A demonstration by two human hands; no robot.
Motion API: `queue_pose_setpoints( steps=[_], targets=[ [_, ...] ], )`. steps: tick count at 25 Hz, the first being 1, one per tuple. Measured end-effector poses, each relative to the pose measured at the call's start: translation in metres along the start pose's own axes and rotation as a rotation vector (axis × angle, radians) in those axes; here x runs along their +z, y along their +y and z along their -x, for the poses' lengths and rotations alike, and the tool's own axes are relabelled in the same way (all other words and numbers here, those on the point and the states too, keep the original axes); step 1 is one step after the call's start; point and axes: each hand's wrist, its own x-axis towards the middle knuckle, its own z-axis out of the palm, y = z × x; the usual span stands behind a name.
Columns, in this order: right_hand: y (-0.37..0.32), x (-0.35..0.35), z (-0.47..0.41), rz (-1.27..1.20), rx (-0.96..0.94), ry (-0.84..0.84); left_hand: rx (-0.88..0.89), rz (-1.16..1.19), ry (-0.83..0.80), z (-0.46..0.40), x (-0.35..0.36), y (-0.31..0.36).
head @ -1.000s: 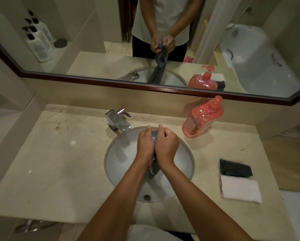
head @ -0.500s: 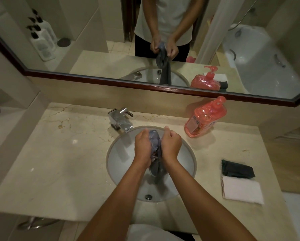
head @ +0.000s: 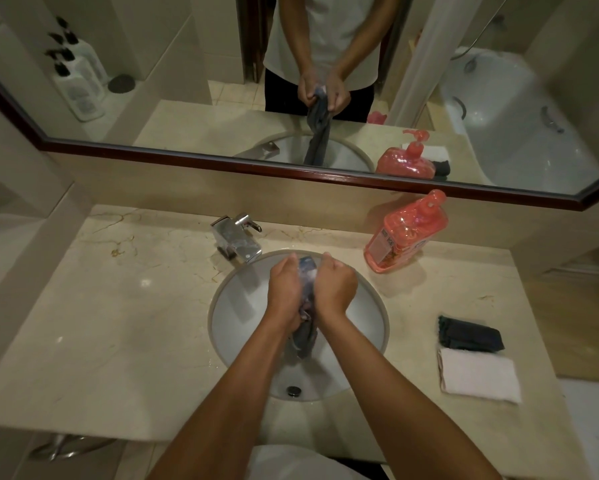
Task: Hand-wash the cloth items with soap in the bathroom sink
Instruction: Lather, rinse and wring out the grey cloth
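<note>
Gripping a wet grey cloth [head: 308,308] between both fists, I hold it over the middle of the white sink [head: 235,317], in the centre of the frame. My left hand [head: 286,289] and right hand [head: 336,287] are each closed tight on the cloth, knuckles up, pressed close together with the fabric bunched between them. A loose end of the cloth hangs below my wrists into the bowl, above the drain [head: 294,390].

At lower right, on the marble counter [head: 118,323], a folded white towel [head: 478,379] lies flat, and a folded dark cloth [head: 469,338] lies just beyond it, touching its far edge. Both are well apart from the sink.

Farther back, the chrome faucet [head: 237,239] stands at the sink's upper left rim. A pink soap pump bottle [head: 405,232] leans at upper right of the sink, against the backsplash. Above, the mirror [head: 187,64] shows my hands clenched on the cloth, its tail trailing down.
</note>
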Motion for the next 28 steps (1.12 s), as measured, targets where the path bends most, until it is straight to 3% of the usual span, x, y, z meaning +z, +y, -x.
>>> queue_pose_setpoints(
  steps=[4, 9, 12, 15, 22, 25, 28],
  targets=[
    [0.013, -0.004, -0.017, -0.182, 0.009, -0.168, 0.011, 0.023, -0.068, 0.005, 0.008, 0.008],
    [0.013, -0.014, -0.011, -0.377, 0.003, -0.595, 0.01, 0.224, -0.096, -0.006, -0.004, 0.016],
    [0.012, -0.024, -0.01, -0.266, -0.043, -0.76, 0.104, 0.194, -0.018, -0.015, -0.013, 0.015],
    [0.002, -0.027, -0.006, -0.159, -0.116, -0.678, 0.157, 0.126, 0.058, -0.024, -0.019, 0.007],
    [-0.036, -0.025, -0.02, -0.826, 0.085, -0.475, -0.01, 0.057, -0.183, -0.006, -0.012, -0.021],
    [-0.04, -0.027, -0.036, -0.902, 0.047, -0.362, -0.01, -0.162, -0.235, -0.011, -0.021, -0.026],
    [-0.033, -0.03, -0.044, -0.927, 0.035, -0.292, 0.11, -0.483, -0.341, -0.025, -0.036, -0.044]
  ],
)
